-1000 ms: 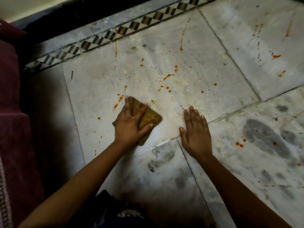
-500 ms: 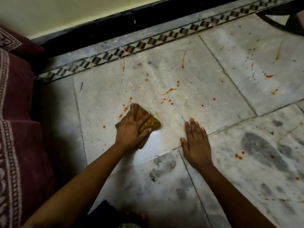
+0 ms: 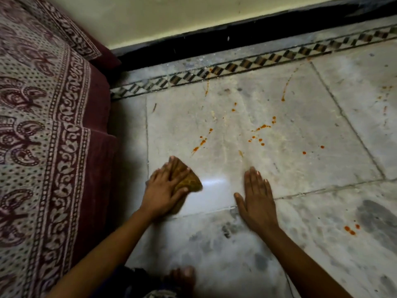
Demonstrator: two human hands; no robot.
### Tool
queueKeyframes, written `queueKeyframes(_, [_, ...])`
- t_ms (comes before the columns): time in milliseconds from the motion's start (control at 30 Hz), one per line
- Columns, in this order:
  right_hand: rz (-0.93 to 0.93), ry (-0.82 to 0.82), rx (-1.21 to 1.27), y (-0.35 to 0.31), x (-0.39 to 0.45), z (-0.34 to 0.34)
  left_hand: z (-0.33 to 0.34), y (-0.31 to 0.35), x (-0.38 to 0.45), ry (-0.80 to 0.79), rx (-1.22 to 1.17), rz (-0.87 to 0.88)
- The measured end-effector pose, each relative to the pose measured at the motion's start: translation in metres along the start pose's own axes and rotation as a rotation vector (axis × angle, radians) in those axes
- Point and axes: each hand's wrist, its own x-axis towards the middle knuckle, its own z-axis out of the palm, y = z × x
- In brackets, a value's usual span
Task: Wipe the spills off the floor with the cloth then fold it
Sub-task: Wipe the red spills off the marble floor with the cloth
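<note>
Since a second ago our left hand (image 3: 164, 191) has dragged the cloth (image 3: 186, 179) left and near, away from the orange drops, while our view has swung left to take in more of the bedspread (image 3: 43, 130). We press the cloth flat under the left palm, fingers spread over it, so it is pinned rather than gripped; only its right corner pokes out. It lies on the floor (image 3: 290, 168) near the left edge of the big tile, close to the bed. Our right hand (image 3: 256, 200) is open wide, flat on the floor, propping us up and holding nothing.

Most spills (image 3: 257, 134) lie farther away, well apart from the cloth, and a few more (image 3: 351, 229) sit near us on the right.

We judge the wiping far from done. Risks: dragging a soiled cloth may smear the sauce into streaks; wiping too far left could brush it onto the bedspread; the wet patch beside our right hand could let it slip.
</note>
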Motion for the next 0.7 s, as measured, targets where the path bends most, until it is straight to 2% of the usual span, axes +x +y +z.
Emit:
queueKeyframes(67, [-0.020,-0.022,-0.026,0.003,0.000,0.001,-0.011,0.002,0.024,-0.048,-0.008,-0.085])
queueKeyframes(133, [-0.039,-0.009,-0.037,0.006,0.000,-0.001,-0.011,0.020,0.036,-0.076,-0.007,-0.072])
queueKeyframes(233, [-0.050,0.014,-0.036,0.006,0.002,-0.001,0.007,0.049,0.011,-0.012,0.012,0.082])
queueKeyframes(333, [-0.065,0.032,-0.033,0.007,0.002,0.000,0.022,0.041,-0.042,0.030,0.065,0.185])
queueKeyframes(433, [-0.070,0.033,-0.038,0.007,0.001,0.002,0.020,0.005,-0.064,0.018,0.045,0.046])
queueKeyframes(567, [-0.063,0.024,-0.044,0.004,0.000,0.003,0.003,-0.021,-0.018,-0.021,0.017,-0.238])
queueKeyframes(633, [-0.055,0.007,-0.048,0.007,-0.002,0.002,-0.003,-0.010,0.012,-0.037,0.041,-0.255])
queueKeyframes(700, [-0.053,-0.010,-0.052,0.007,-0.003,0.002,0.001,0.005,0.021,-0.052,0.059,-0.172])
